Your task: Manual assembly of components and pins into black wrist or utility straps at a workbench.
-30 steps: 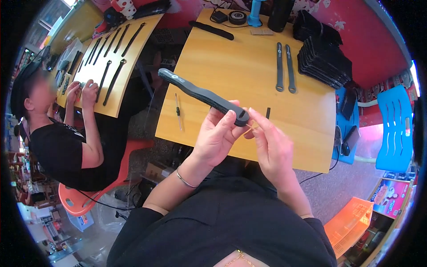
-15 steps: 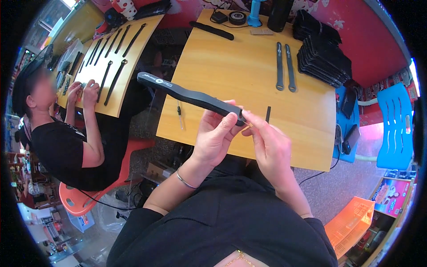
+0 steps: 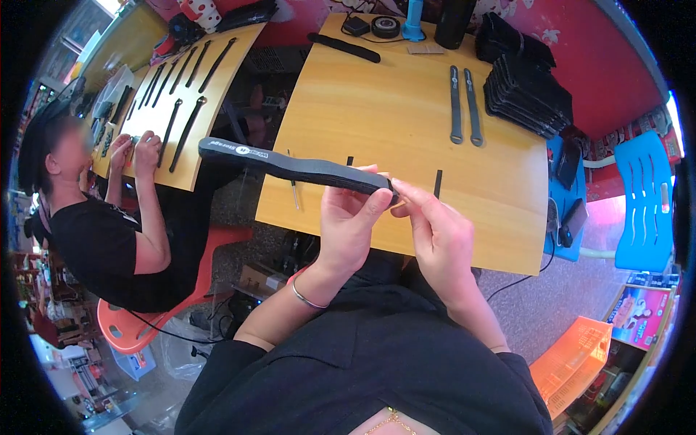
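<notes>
A bundle of dark grey straps (image 3: 304,167), with light printing near its far end, stretches leftward over the table. My left hand (image 3: 349,228) is closed round its near end, thumb pressing from the front. Pinched fingertips of my right hand (image 3: 438,228) meet that same end; a thin tan bit shows by them, too small to make out. Behind the hands, a short black strip (image 3: 438,184) lies on the table, and another black strip (image 3: 350,161) shows partly beyond the bundle. A thin screwdriver-like tool (image 3: 294,194) lies left of my left hand.
Two grey straps (image 3: 455,105) lie at the table's (image 3: 391,101) right, beside stacked black pieces (image 3: 525,98). A long black strap (image 3: 344,48), a tape roll (image 3: 386,27) and a black cylinder (image 3: 455,25) are at the back. A co-worker (image 3: 101,225) sits left at another table with straps.
The bundle's far end has swung left and down, so it lies more level. My left hand has turned slightly with it. A second black strip on the table has come into sight.
</notes>
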Demonstrator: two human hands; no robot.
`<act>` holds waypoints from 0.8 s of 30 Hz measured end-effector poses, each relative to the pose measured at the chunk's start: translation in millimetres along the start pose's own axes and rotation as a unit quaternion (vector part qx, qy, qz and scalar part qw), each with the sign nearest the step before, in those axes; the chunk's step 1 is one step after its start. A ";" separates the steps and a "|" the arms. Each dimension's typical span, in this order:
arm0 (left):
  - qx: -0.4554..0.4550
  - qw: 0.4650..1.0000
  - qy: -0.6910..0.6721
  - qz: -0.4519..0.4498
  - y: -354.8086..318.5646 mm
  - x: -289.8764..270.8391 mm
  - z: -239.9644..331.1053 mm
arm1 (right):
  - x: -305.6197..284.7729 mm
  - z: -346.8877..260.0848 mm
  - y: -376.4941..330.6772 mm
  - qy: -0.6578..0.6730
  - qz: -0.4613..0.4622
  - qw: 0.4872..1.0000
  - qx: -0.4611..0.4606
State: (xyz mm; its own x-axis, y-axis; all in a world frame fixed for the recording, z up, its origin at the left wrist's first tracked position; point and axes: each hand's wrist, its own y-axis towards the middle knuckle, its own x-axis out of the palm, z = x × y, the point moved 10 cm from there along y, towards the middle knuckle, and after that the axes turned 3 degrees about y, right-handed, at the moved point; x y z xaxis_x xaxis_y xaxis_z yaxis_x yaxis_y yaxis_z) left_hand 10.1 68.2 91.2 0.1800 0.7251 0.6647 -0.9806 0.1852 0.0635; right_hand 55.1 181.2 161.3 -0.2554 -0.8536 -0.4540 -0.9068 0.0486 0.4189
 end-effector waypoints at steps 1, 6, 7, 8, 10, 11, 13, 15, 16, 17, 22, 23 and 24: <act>0.002 1.000 0.021 0.011 0.3 -2.7 1.2 | 0.7 3.0 -0.1 0.021 -0.001 1.000 0.022; 0.000 0.997 0.081 0.002 5.2 -2.8 6.4 | 5.0 9.5 0.6 0.029 0.009 0.999 0.008; 0.000 0.995 0.095 0.010 5.7 -4.1 6.5 | 6.1 11.3 1.5 0.051 0.011 0.999 0.011; 0.001 0.994 0.109 0.018 5.7 -4.8 8.0 | 6.9 12.1 2.5 0.052 0.011 0.999 0.011; -0.010 0.995 0.098 0.015 5.8 -3.7 8.4 | 8.0 18.2 3.4 0.102 0.014 0.994 0.035; -0.021 0.996 0.086 0.010 6.2 -3.7 7.1 | 8.4 18.3 3.5 0.102 0.014 0.994 0.035; -0.007 0.994 0.112 -0.004 6.7 -2.6 12.0 | 10.8 16.4 3.8 0.109 0.006 0.994 0.027; 0.005 0.990 0.138 -0.020 7.4 -0.4 14.9 | 12.9 17.3 3.6 0.110 0.009 0.994 0.026; 0.002 0.988 0.153 -0.017 8.3 -1.5 14.6 | 13.7 17.5 3.5 0.111 0.011 0.993 0.024; -0.001 0.986 0.168 -0.013 8.6 -2.9 14.6 | 14.8 17.6 3.0 0.111 0.011 0.993 0.025; -0.018 0.983 0.178 -0.034 8.3 1.6 14.3 | 14.2 26.7 2.0 0.175 0.030 0.983 0.036; -0.022 0.983 0.180 -0.041 9.0 1.9 12.5 | 14.3 27.7 2.5 0.175 0.030 0.983 0.037; -0.023 0.982 0.181 -0.041 9.6 2.0 12.2 | 14.1 29.3 2.7 0.182 0.033 0.982 0.040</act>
State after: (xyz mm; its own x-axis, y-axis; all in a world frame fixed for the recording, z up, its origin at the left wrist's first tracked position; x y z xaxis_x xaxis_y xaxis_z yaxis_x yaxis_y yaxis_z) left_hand 0.1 63.3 102.3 0.2820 0.8931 0.3506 -0.9587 0.2766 0.0667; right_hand 39.2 184.5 133.0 -0.1900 -0.9756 -0.1103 -0.9197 0.1375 0.3677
